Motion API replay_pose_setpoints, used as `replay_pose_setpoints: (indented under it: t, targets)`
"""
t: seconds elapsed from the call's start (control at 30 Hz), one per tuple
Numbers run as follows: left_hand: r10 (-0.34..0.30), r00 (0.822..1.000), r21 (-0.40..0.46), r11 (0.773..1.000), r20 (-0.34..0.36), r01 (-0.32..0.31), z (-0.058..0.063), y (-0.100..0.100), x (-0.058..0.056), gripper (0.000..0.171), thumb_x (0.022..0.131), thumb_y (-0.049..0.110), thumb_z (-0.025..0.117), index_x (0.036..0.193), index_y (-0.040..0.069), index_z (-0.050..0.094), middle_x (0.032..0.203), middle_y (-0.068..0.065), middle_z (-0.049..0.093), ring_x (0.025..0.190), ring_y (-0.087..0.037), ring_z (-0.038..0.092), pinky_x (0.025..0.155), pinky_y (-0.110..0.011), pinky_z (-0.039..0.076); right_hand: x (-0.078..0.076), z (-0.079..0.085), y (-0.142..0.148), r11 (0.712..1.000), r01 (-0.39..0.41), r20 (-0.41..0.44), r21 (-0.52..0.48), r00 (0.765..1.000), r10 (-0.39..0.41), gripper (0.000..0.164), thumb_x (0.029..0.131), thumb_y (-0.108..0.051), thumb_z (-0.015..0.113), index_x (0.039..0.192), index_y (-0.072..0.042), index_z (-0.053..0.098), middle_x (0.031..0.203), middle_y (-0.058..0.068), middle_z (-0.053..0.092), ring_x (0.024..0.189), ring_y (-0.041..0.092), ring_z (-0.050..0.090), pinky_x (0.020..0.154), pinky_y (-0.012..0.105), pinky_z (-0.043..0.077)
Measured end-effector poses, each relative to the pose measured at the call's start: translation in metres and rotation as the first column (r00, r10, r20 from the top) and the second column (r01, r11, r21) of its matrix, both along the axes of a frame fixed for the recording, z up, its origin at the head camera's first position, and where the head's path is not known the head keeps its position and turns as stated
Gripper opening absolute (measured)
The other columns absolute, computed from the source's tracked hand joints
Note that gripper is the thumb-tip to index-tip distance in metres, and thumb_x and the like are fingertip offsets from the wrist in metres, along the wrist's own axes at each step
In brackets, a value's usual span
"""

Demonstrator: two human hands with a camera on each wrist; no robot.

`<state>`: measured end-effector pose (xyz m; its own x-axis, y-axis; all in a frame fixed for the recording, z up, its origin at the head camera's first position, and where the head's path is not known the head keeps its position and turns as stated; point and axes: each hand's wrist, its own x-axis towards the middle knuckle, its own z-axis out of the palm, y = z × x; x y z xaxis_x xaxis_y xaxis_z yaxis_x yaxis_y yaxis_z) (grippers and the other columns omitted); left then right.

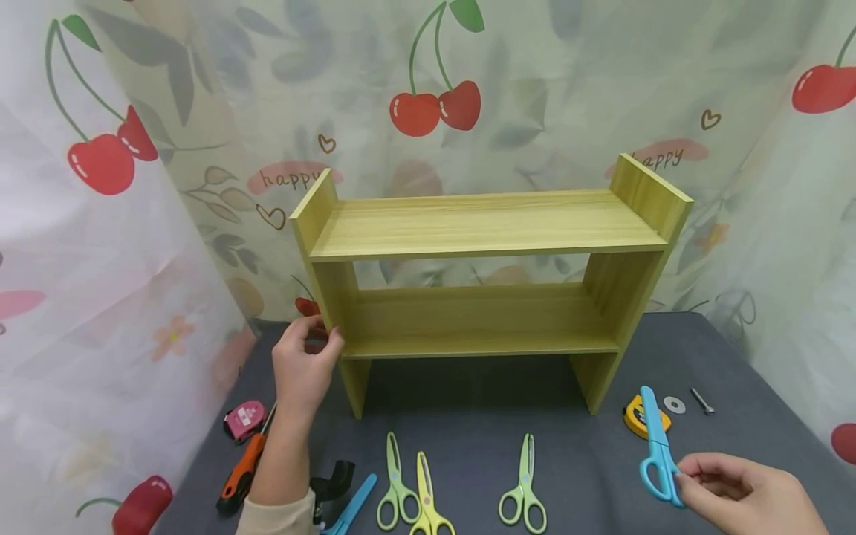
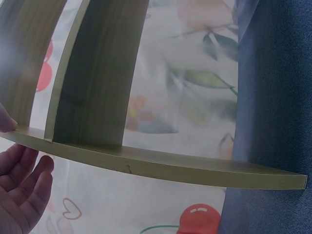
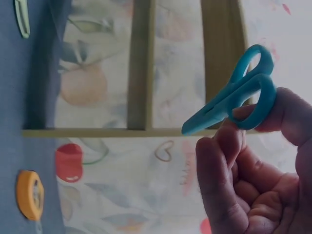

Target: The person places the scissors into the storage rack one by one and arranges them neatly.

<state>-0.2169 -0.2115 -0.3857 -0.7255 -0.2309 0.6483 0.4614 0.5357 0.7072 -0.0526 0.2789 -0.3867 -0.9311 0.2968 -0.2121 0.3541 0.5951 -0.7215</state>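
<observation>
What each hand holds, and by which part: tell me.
The right hand holds blue scissors by a handle loop; the left hand pinches the wooden shelf by its left side panel.

Bright, even head view here, soft shadow beneath the shelf, while both wrist views run dim!

Left hand: we grip, thumb opposite bent fingers.
Left forearm: we reach it forward.
Right hand: we pinch with thumb and curled fingers.
</observation>
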Motion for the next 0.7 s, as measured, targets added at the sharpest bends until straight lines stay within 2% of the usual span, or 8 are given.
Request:
replay_pose_setpoints:
  t: [0.1,0.23,0.3,0.37,0.4,0.5,0.57,0.7]
  targets:
    - [0.002,1.0,-0.003,1.0,-0.002,-0.002,0.0,0.0,0.0,0.017,0.089,0.003,0.074,0.104,-0.002,0.072,0.096,-0.012,0.068,0.081,-0.022,0.066,0.068,-0.012,0.05,0.006,0.004,0.002,0.999,0.035,-0.07,-0.024,0.997,-0.036,0.029,0.092,-0.021,0.076,0.105,0.004,0.072,0.084,0.004,0.074,0.068,0.013,0.069,0.063,0.025,0.055]
    - [0.006,1.0,-0.005,1.0,-0.003,-0.006,-0.001,0.0,0.0,0.016,0.09,0.004,0.073,0.105,-0.001,0.072,0.096,-0.011,0.068,0.082,-0.022,0.066,0.069,-0.012,0.05,0.011,0.011,0.002,0.996,0.085,-0.201,-0.029,0.975,-0.089,0.019,0.092,-0.01,0.074,0.099,0.008,0.071,0.078,0.003,0.072,0.061,0.013,0.067,0.058,0.024,0.056]
    - [0.009,1.0,-0.007,1.0,-0.002,-0.009,-0.001,0.0,0.0,0.016,0.09,0.005,0.073,0.105,-0.001,0.072,0.096,-0.011,0.068,0.082,-0.021,0.066,0.069,-0.013,0.05,0.013,0.015,0.002,0.994,0.102,-0.284,-0.043,0.953,-0.11,0.015,0.092,-0.006,0.073,0.095,0.008,0.071,0.073,0.001,0.07,0.058,0.012,0.065,0.056,0.022,0.055]
    - [0.012,1.0,-0.008,1.0,0.0,-0.012,-0.001,0.0,0.0,0.016,0.09,0.006,0.073,0.105,-0.001,0.072,0.097,-0.01,0.068,0.082,-0.021,0.066,0.069,-0.014,0.051,0.014,0.02,0.002,0.994,0.088,-0.382,-0.06,0.918,-0.105,0.004,0.091,0.002,0.072,0.089,0.005,0.071,0.069,-0.002,0.068,0.055,0.01,0.064,0.053,0.019,0.053]
    - [0.012,1.0,-0.007,1.0,0.001,-0.012,-0.001,0.0,0.0,0.016,0.09,0.006,0.073,0.105,-0.001,0.072,0.097,-0.01,0.068,0.082,-0.021,0.066,0.069,-0.014,0.051,0.014,0.023,0.002,0.995,0.07,-0.434,-0.067,0.896,-0.093,0.007,0.09,0.006,0.071,0.086,0.001,0.072,0.067,-0.003,0.067,0.055,0.008,0.063,0.052,0.018,0.053]
    - [0.013,1.0,-0.003,1.0,0.005,-0.013,-0.002,0.0,-0.001,0.017,0.09,0.006,0.074,0.104,-0.001,0.072,0.097,-0.01,0.068,0.083,-0.022,0.066,0.068,-0.015,0.051,0.016,0.032,0.001,0.996,0.018,-0.563,-0.088,0.824,-0.064,0.031,0.084,0.019,0.067,0.078,-0.011,0.072,0.064,-0.005,0.064,0.052,0.006,0.06,0.049,0.015,0.05]
    - [0.015,1.0,-0.003,1.0,0.005,-0.015,-0.002,0.0,0.0,0.017,0.089,0.006,0.074,0.104,-0.001,0.072,0.096,-0.01,0.068,0.083,-0.022,0.066,0.068,-0.014,0.05,0.017,0.039,-0.001,0.996,0.003,-0.598,-0.089,0.799,-0.055,0.044,0.082,0.023,0.065,0.075,-0.02,0.071,0.064,-0.007,0.064,0.051,0.004,0.059,0.048,0.014,0.049]
    - [0.015,1.0,-0.013,1.0,-0.001,-0.015,-0.001,0.001,0.0,0.017,0.089,0.006,0.074,0.104,-0.001,0.072,0.096,-0.01,0.068,0.083,-0.021,0.066,0.067,-0.015,0.051,0.018,0.054,-0.003,0.994,0.001,-0.63,-0.111,0.774,-0.071,0.05,0.079,0.025,0.063,0.072,-0.024,0.072,0.067,-0.01,0.064,0.051,0.002,0.06,0.047,0.013,0.048]
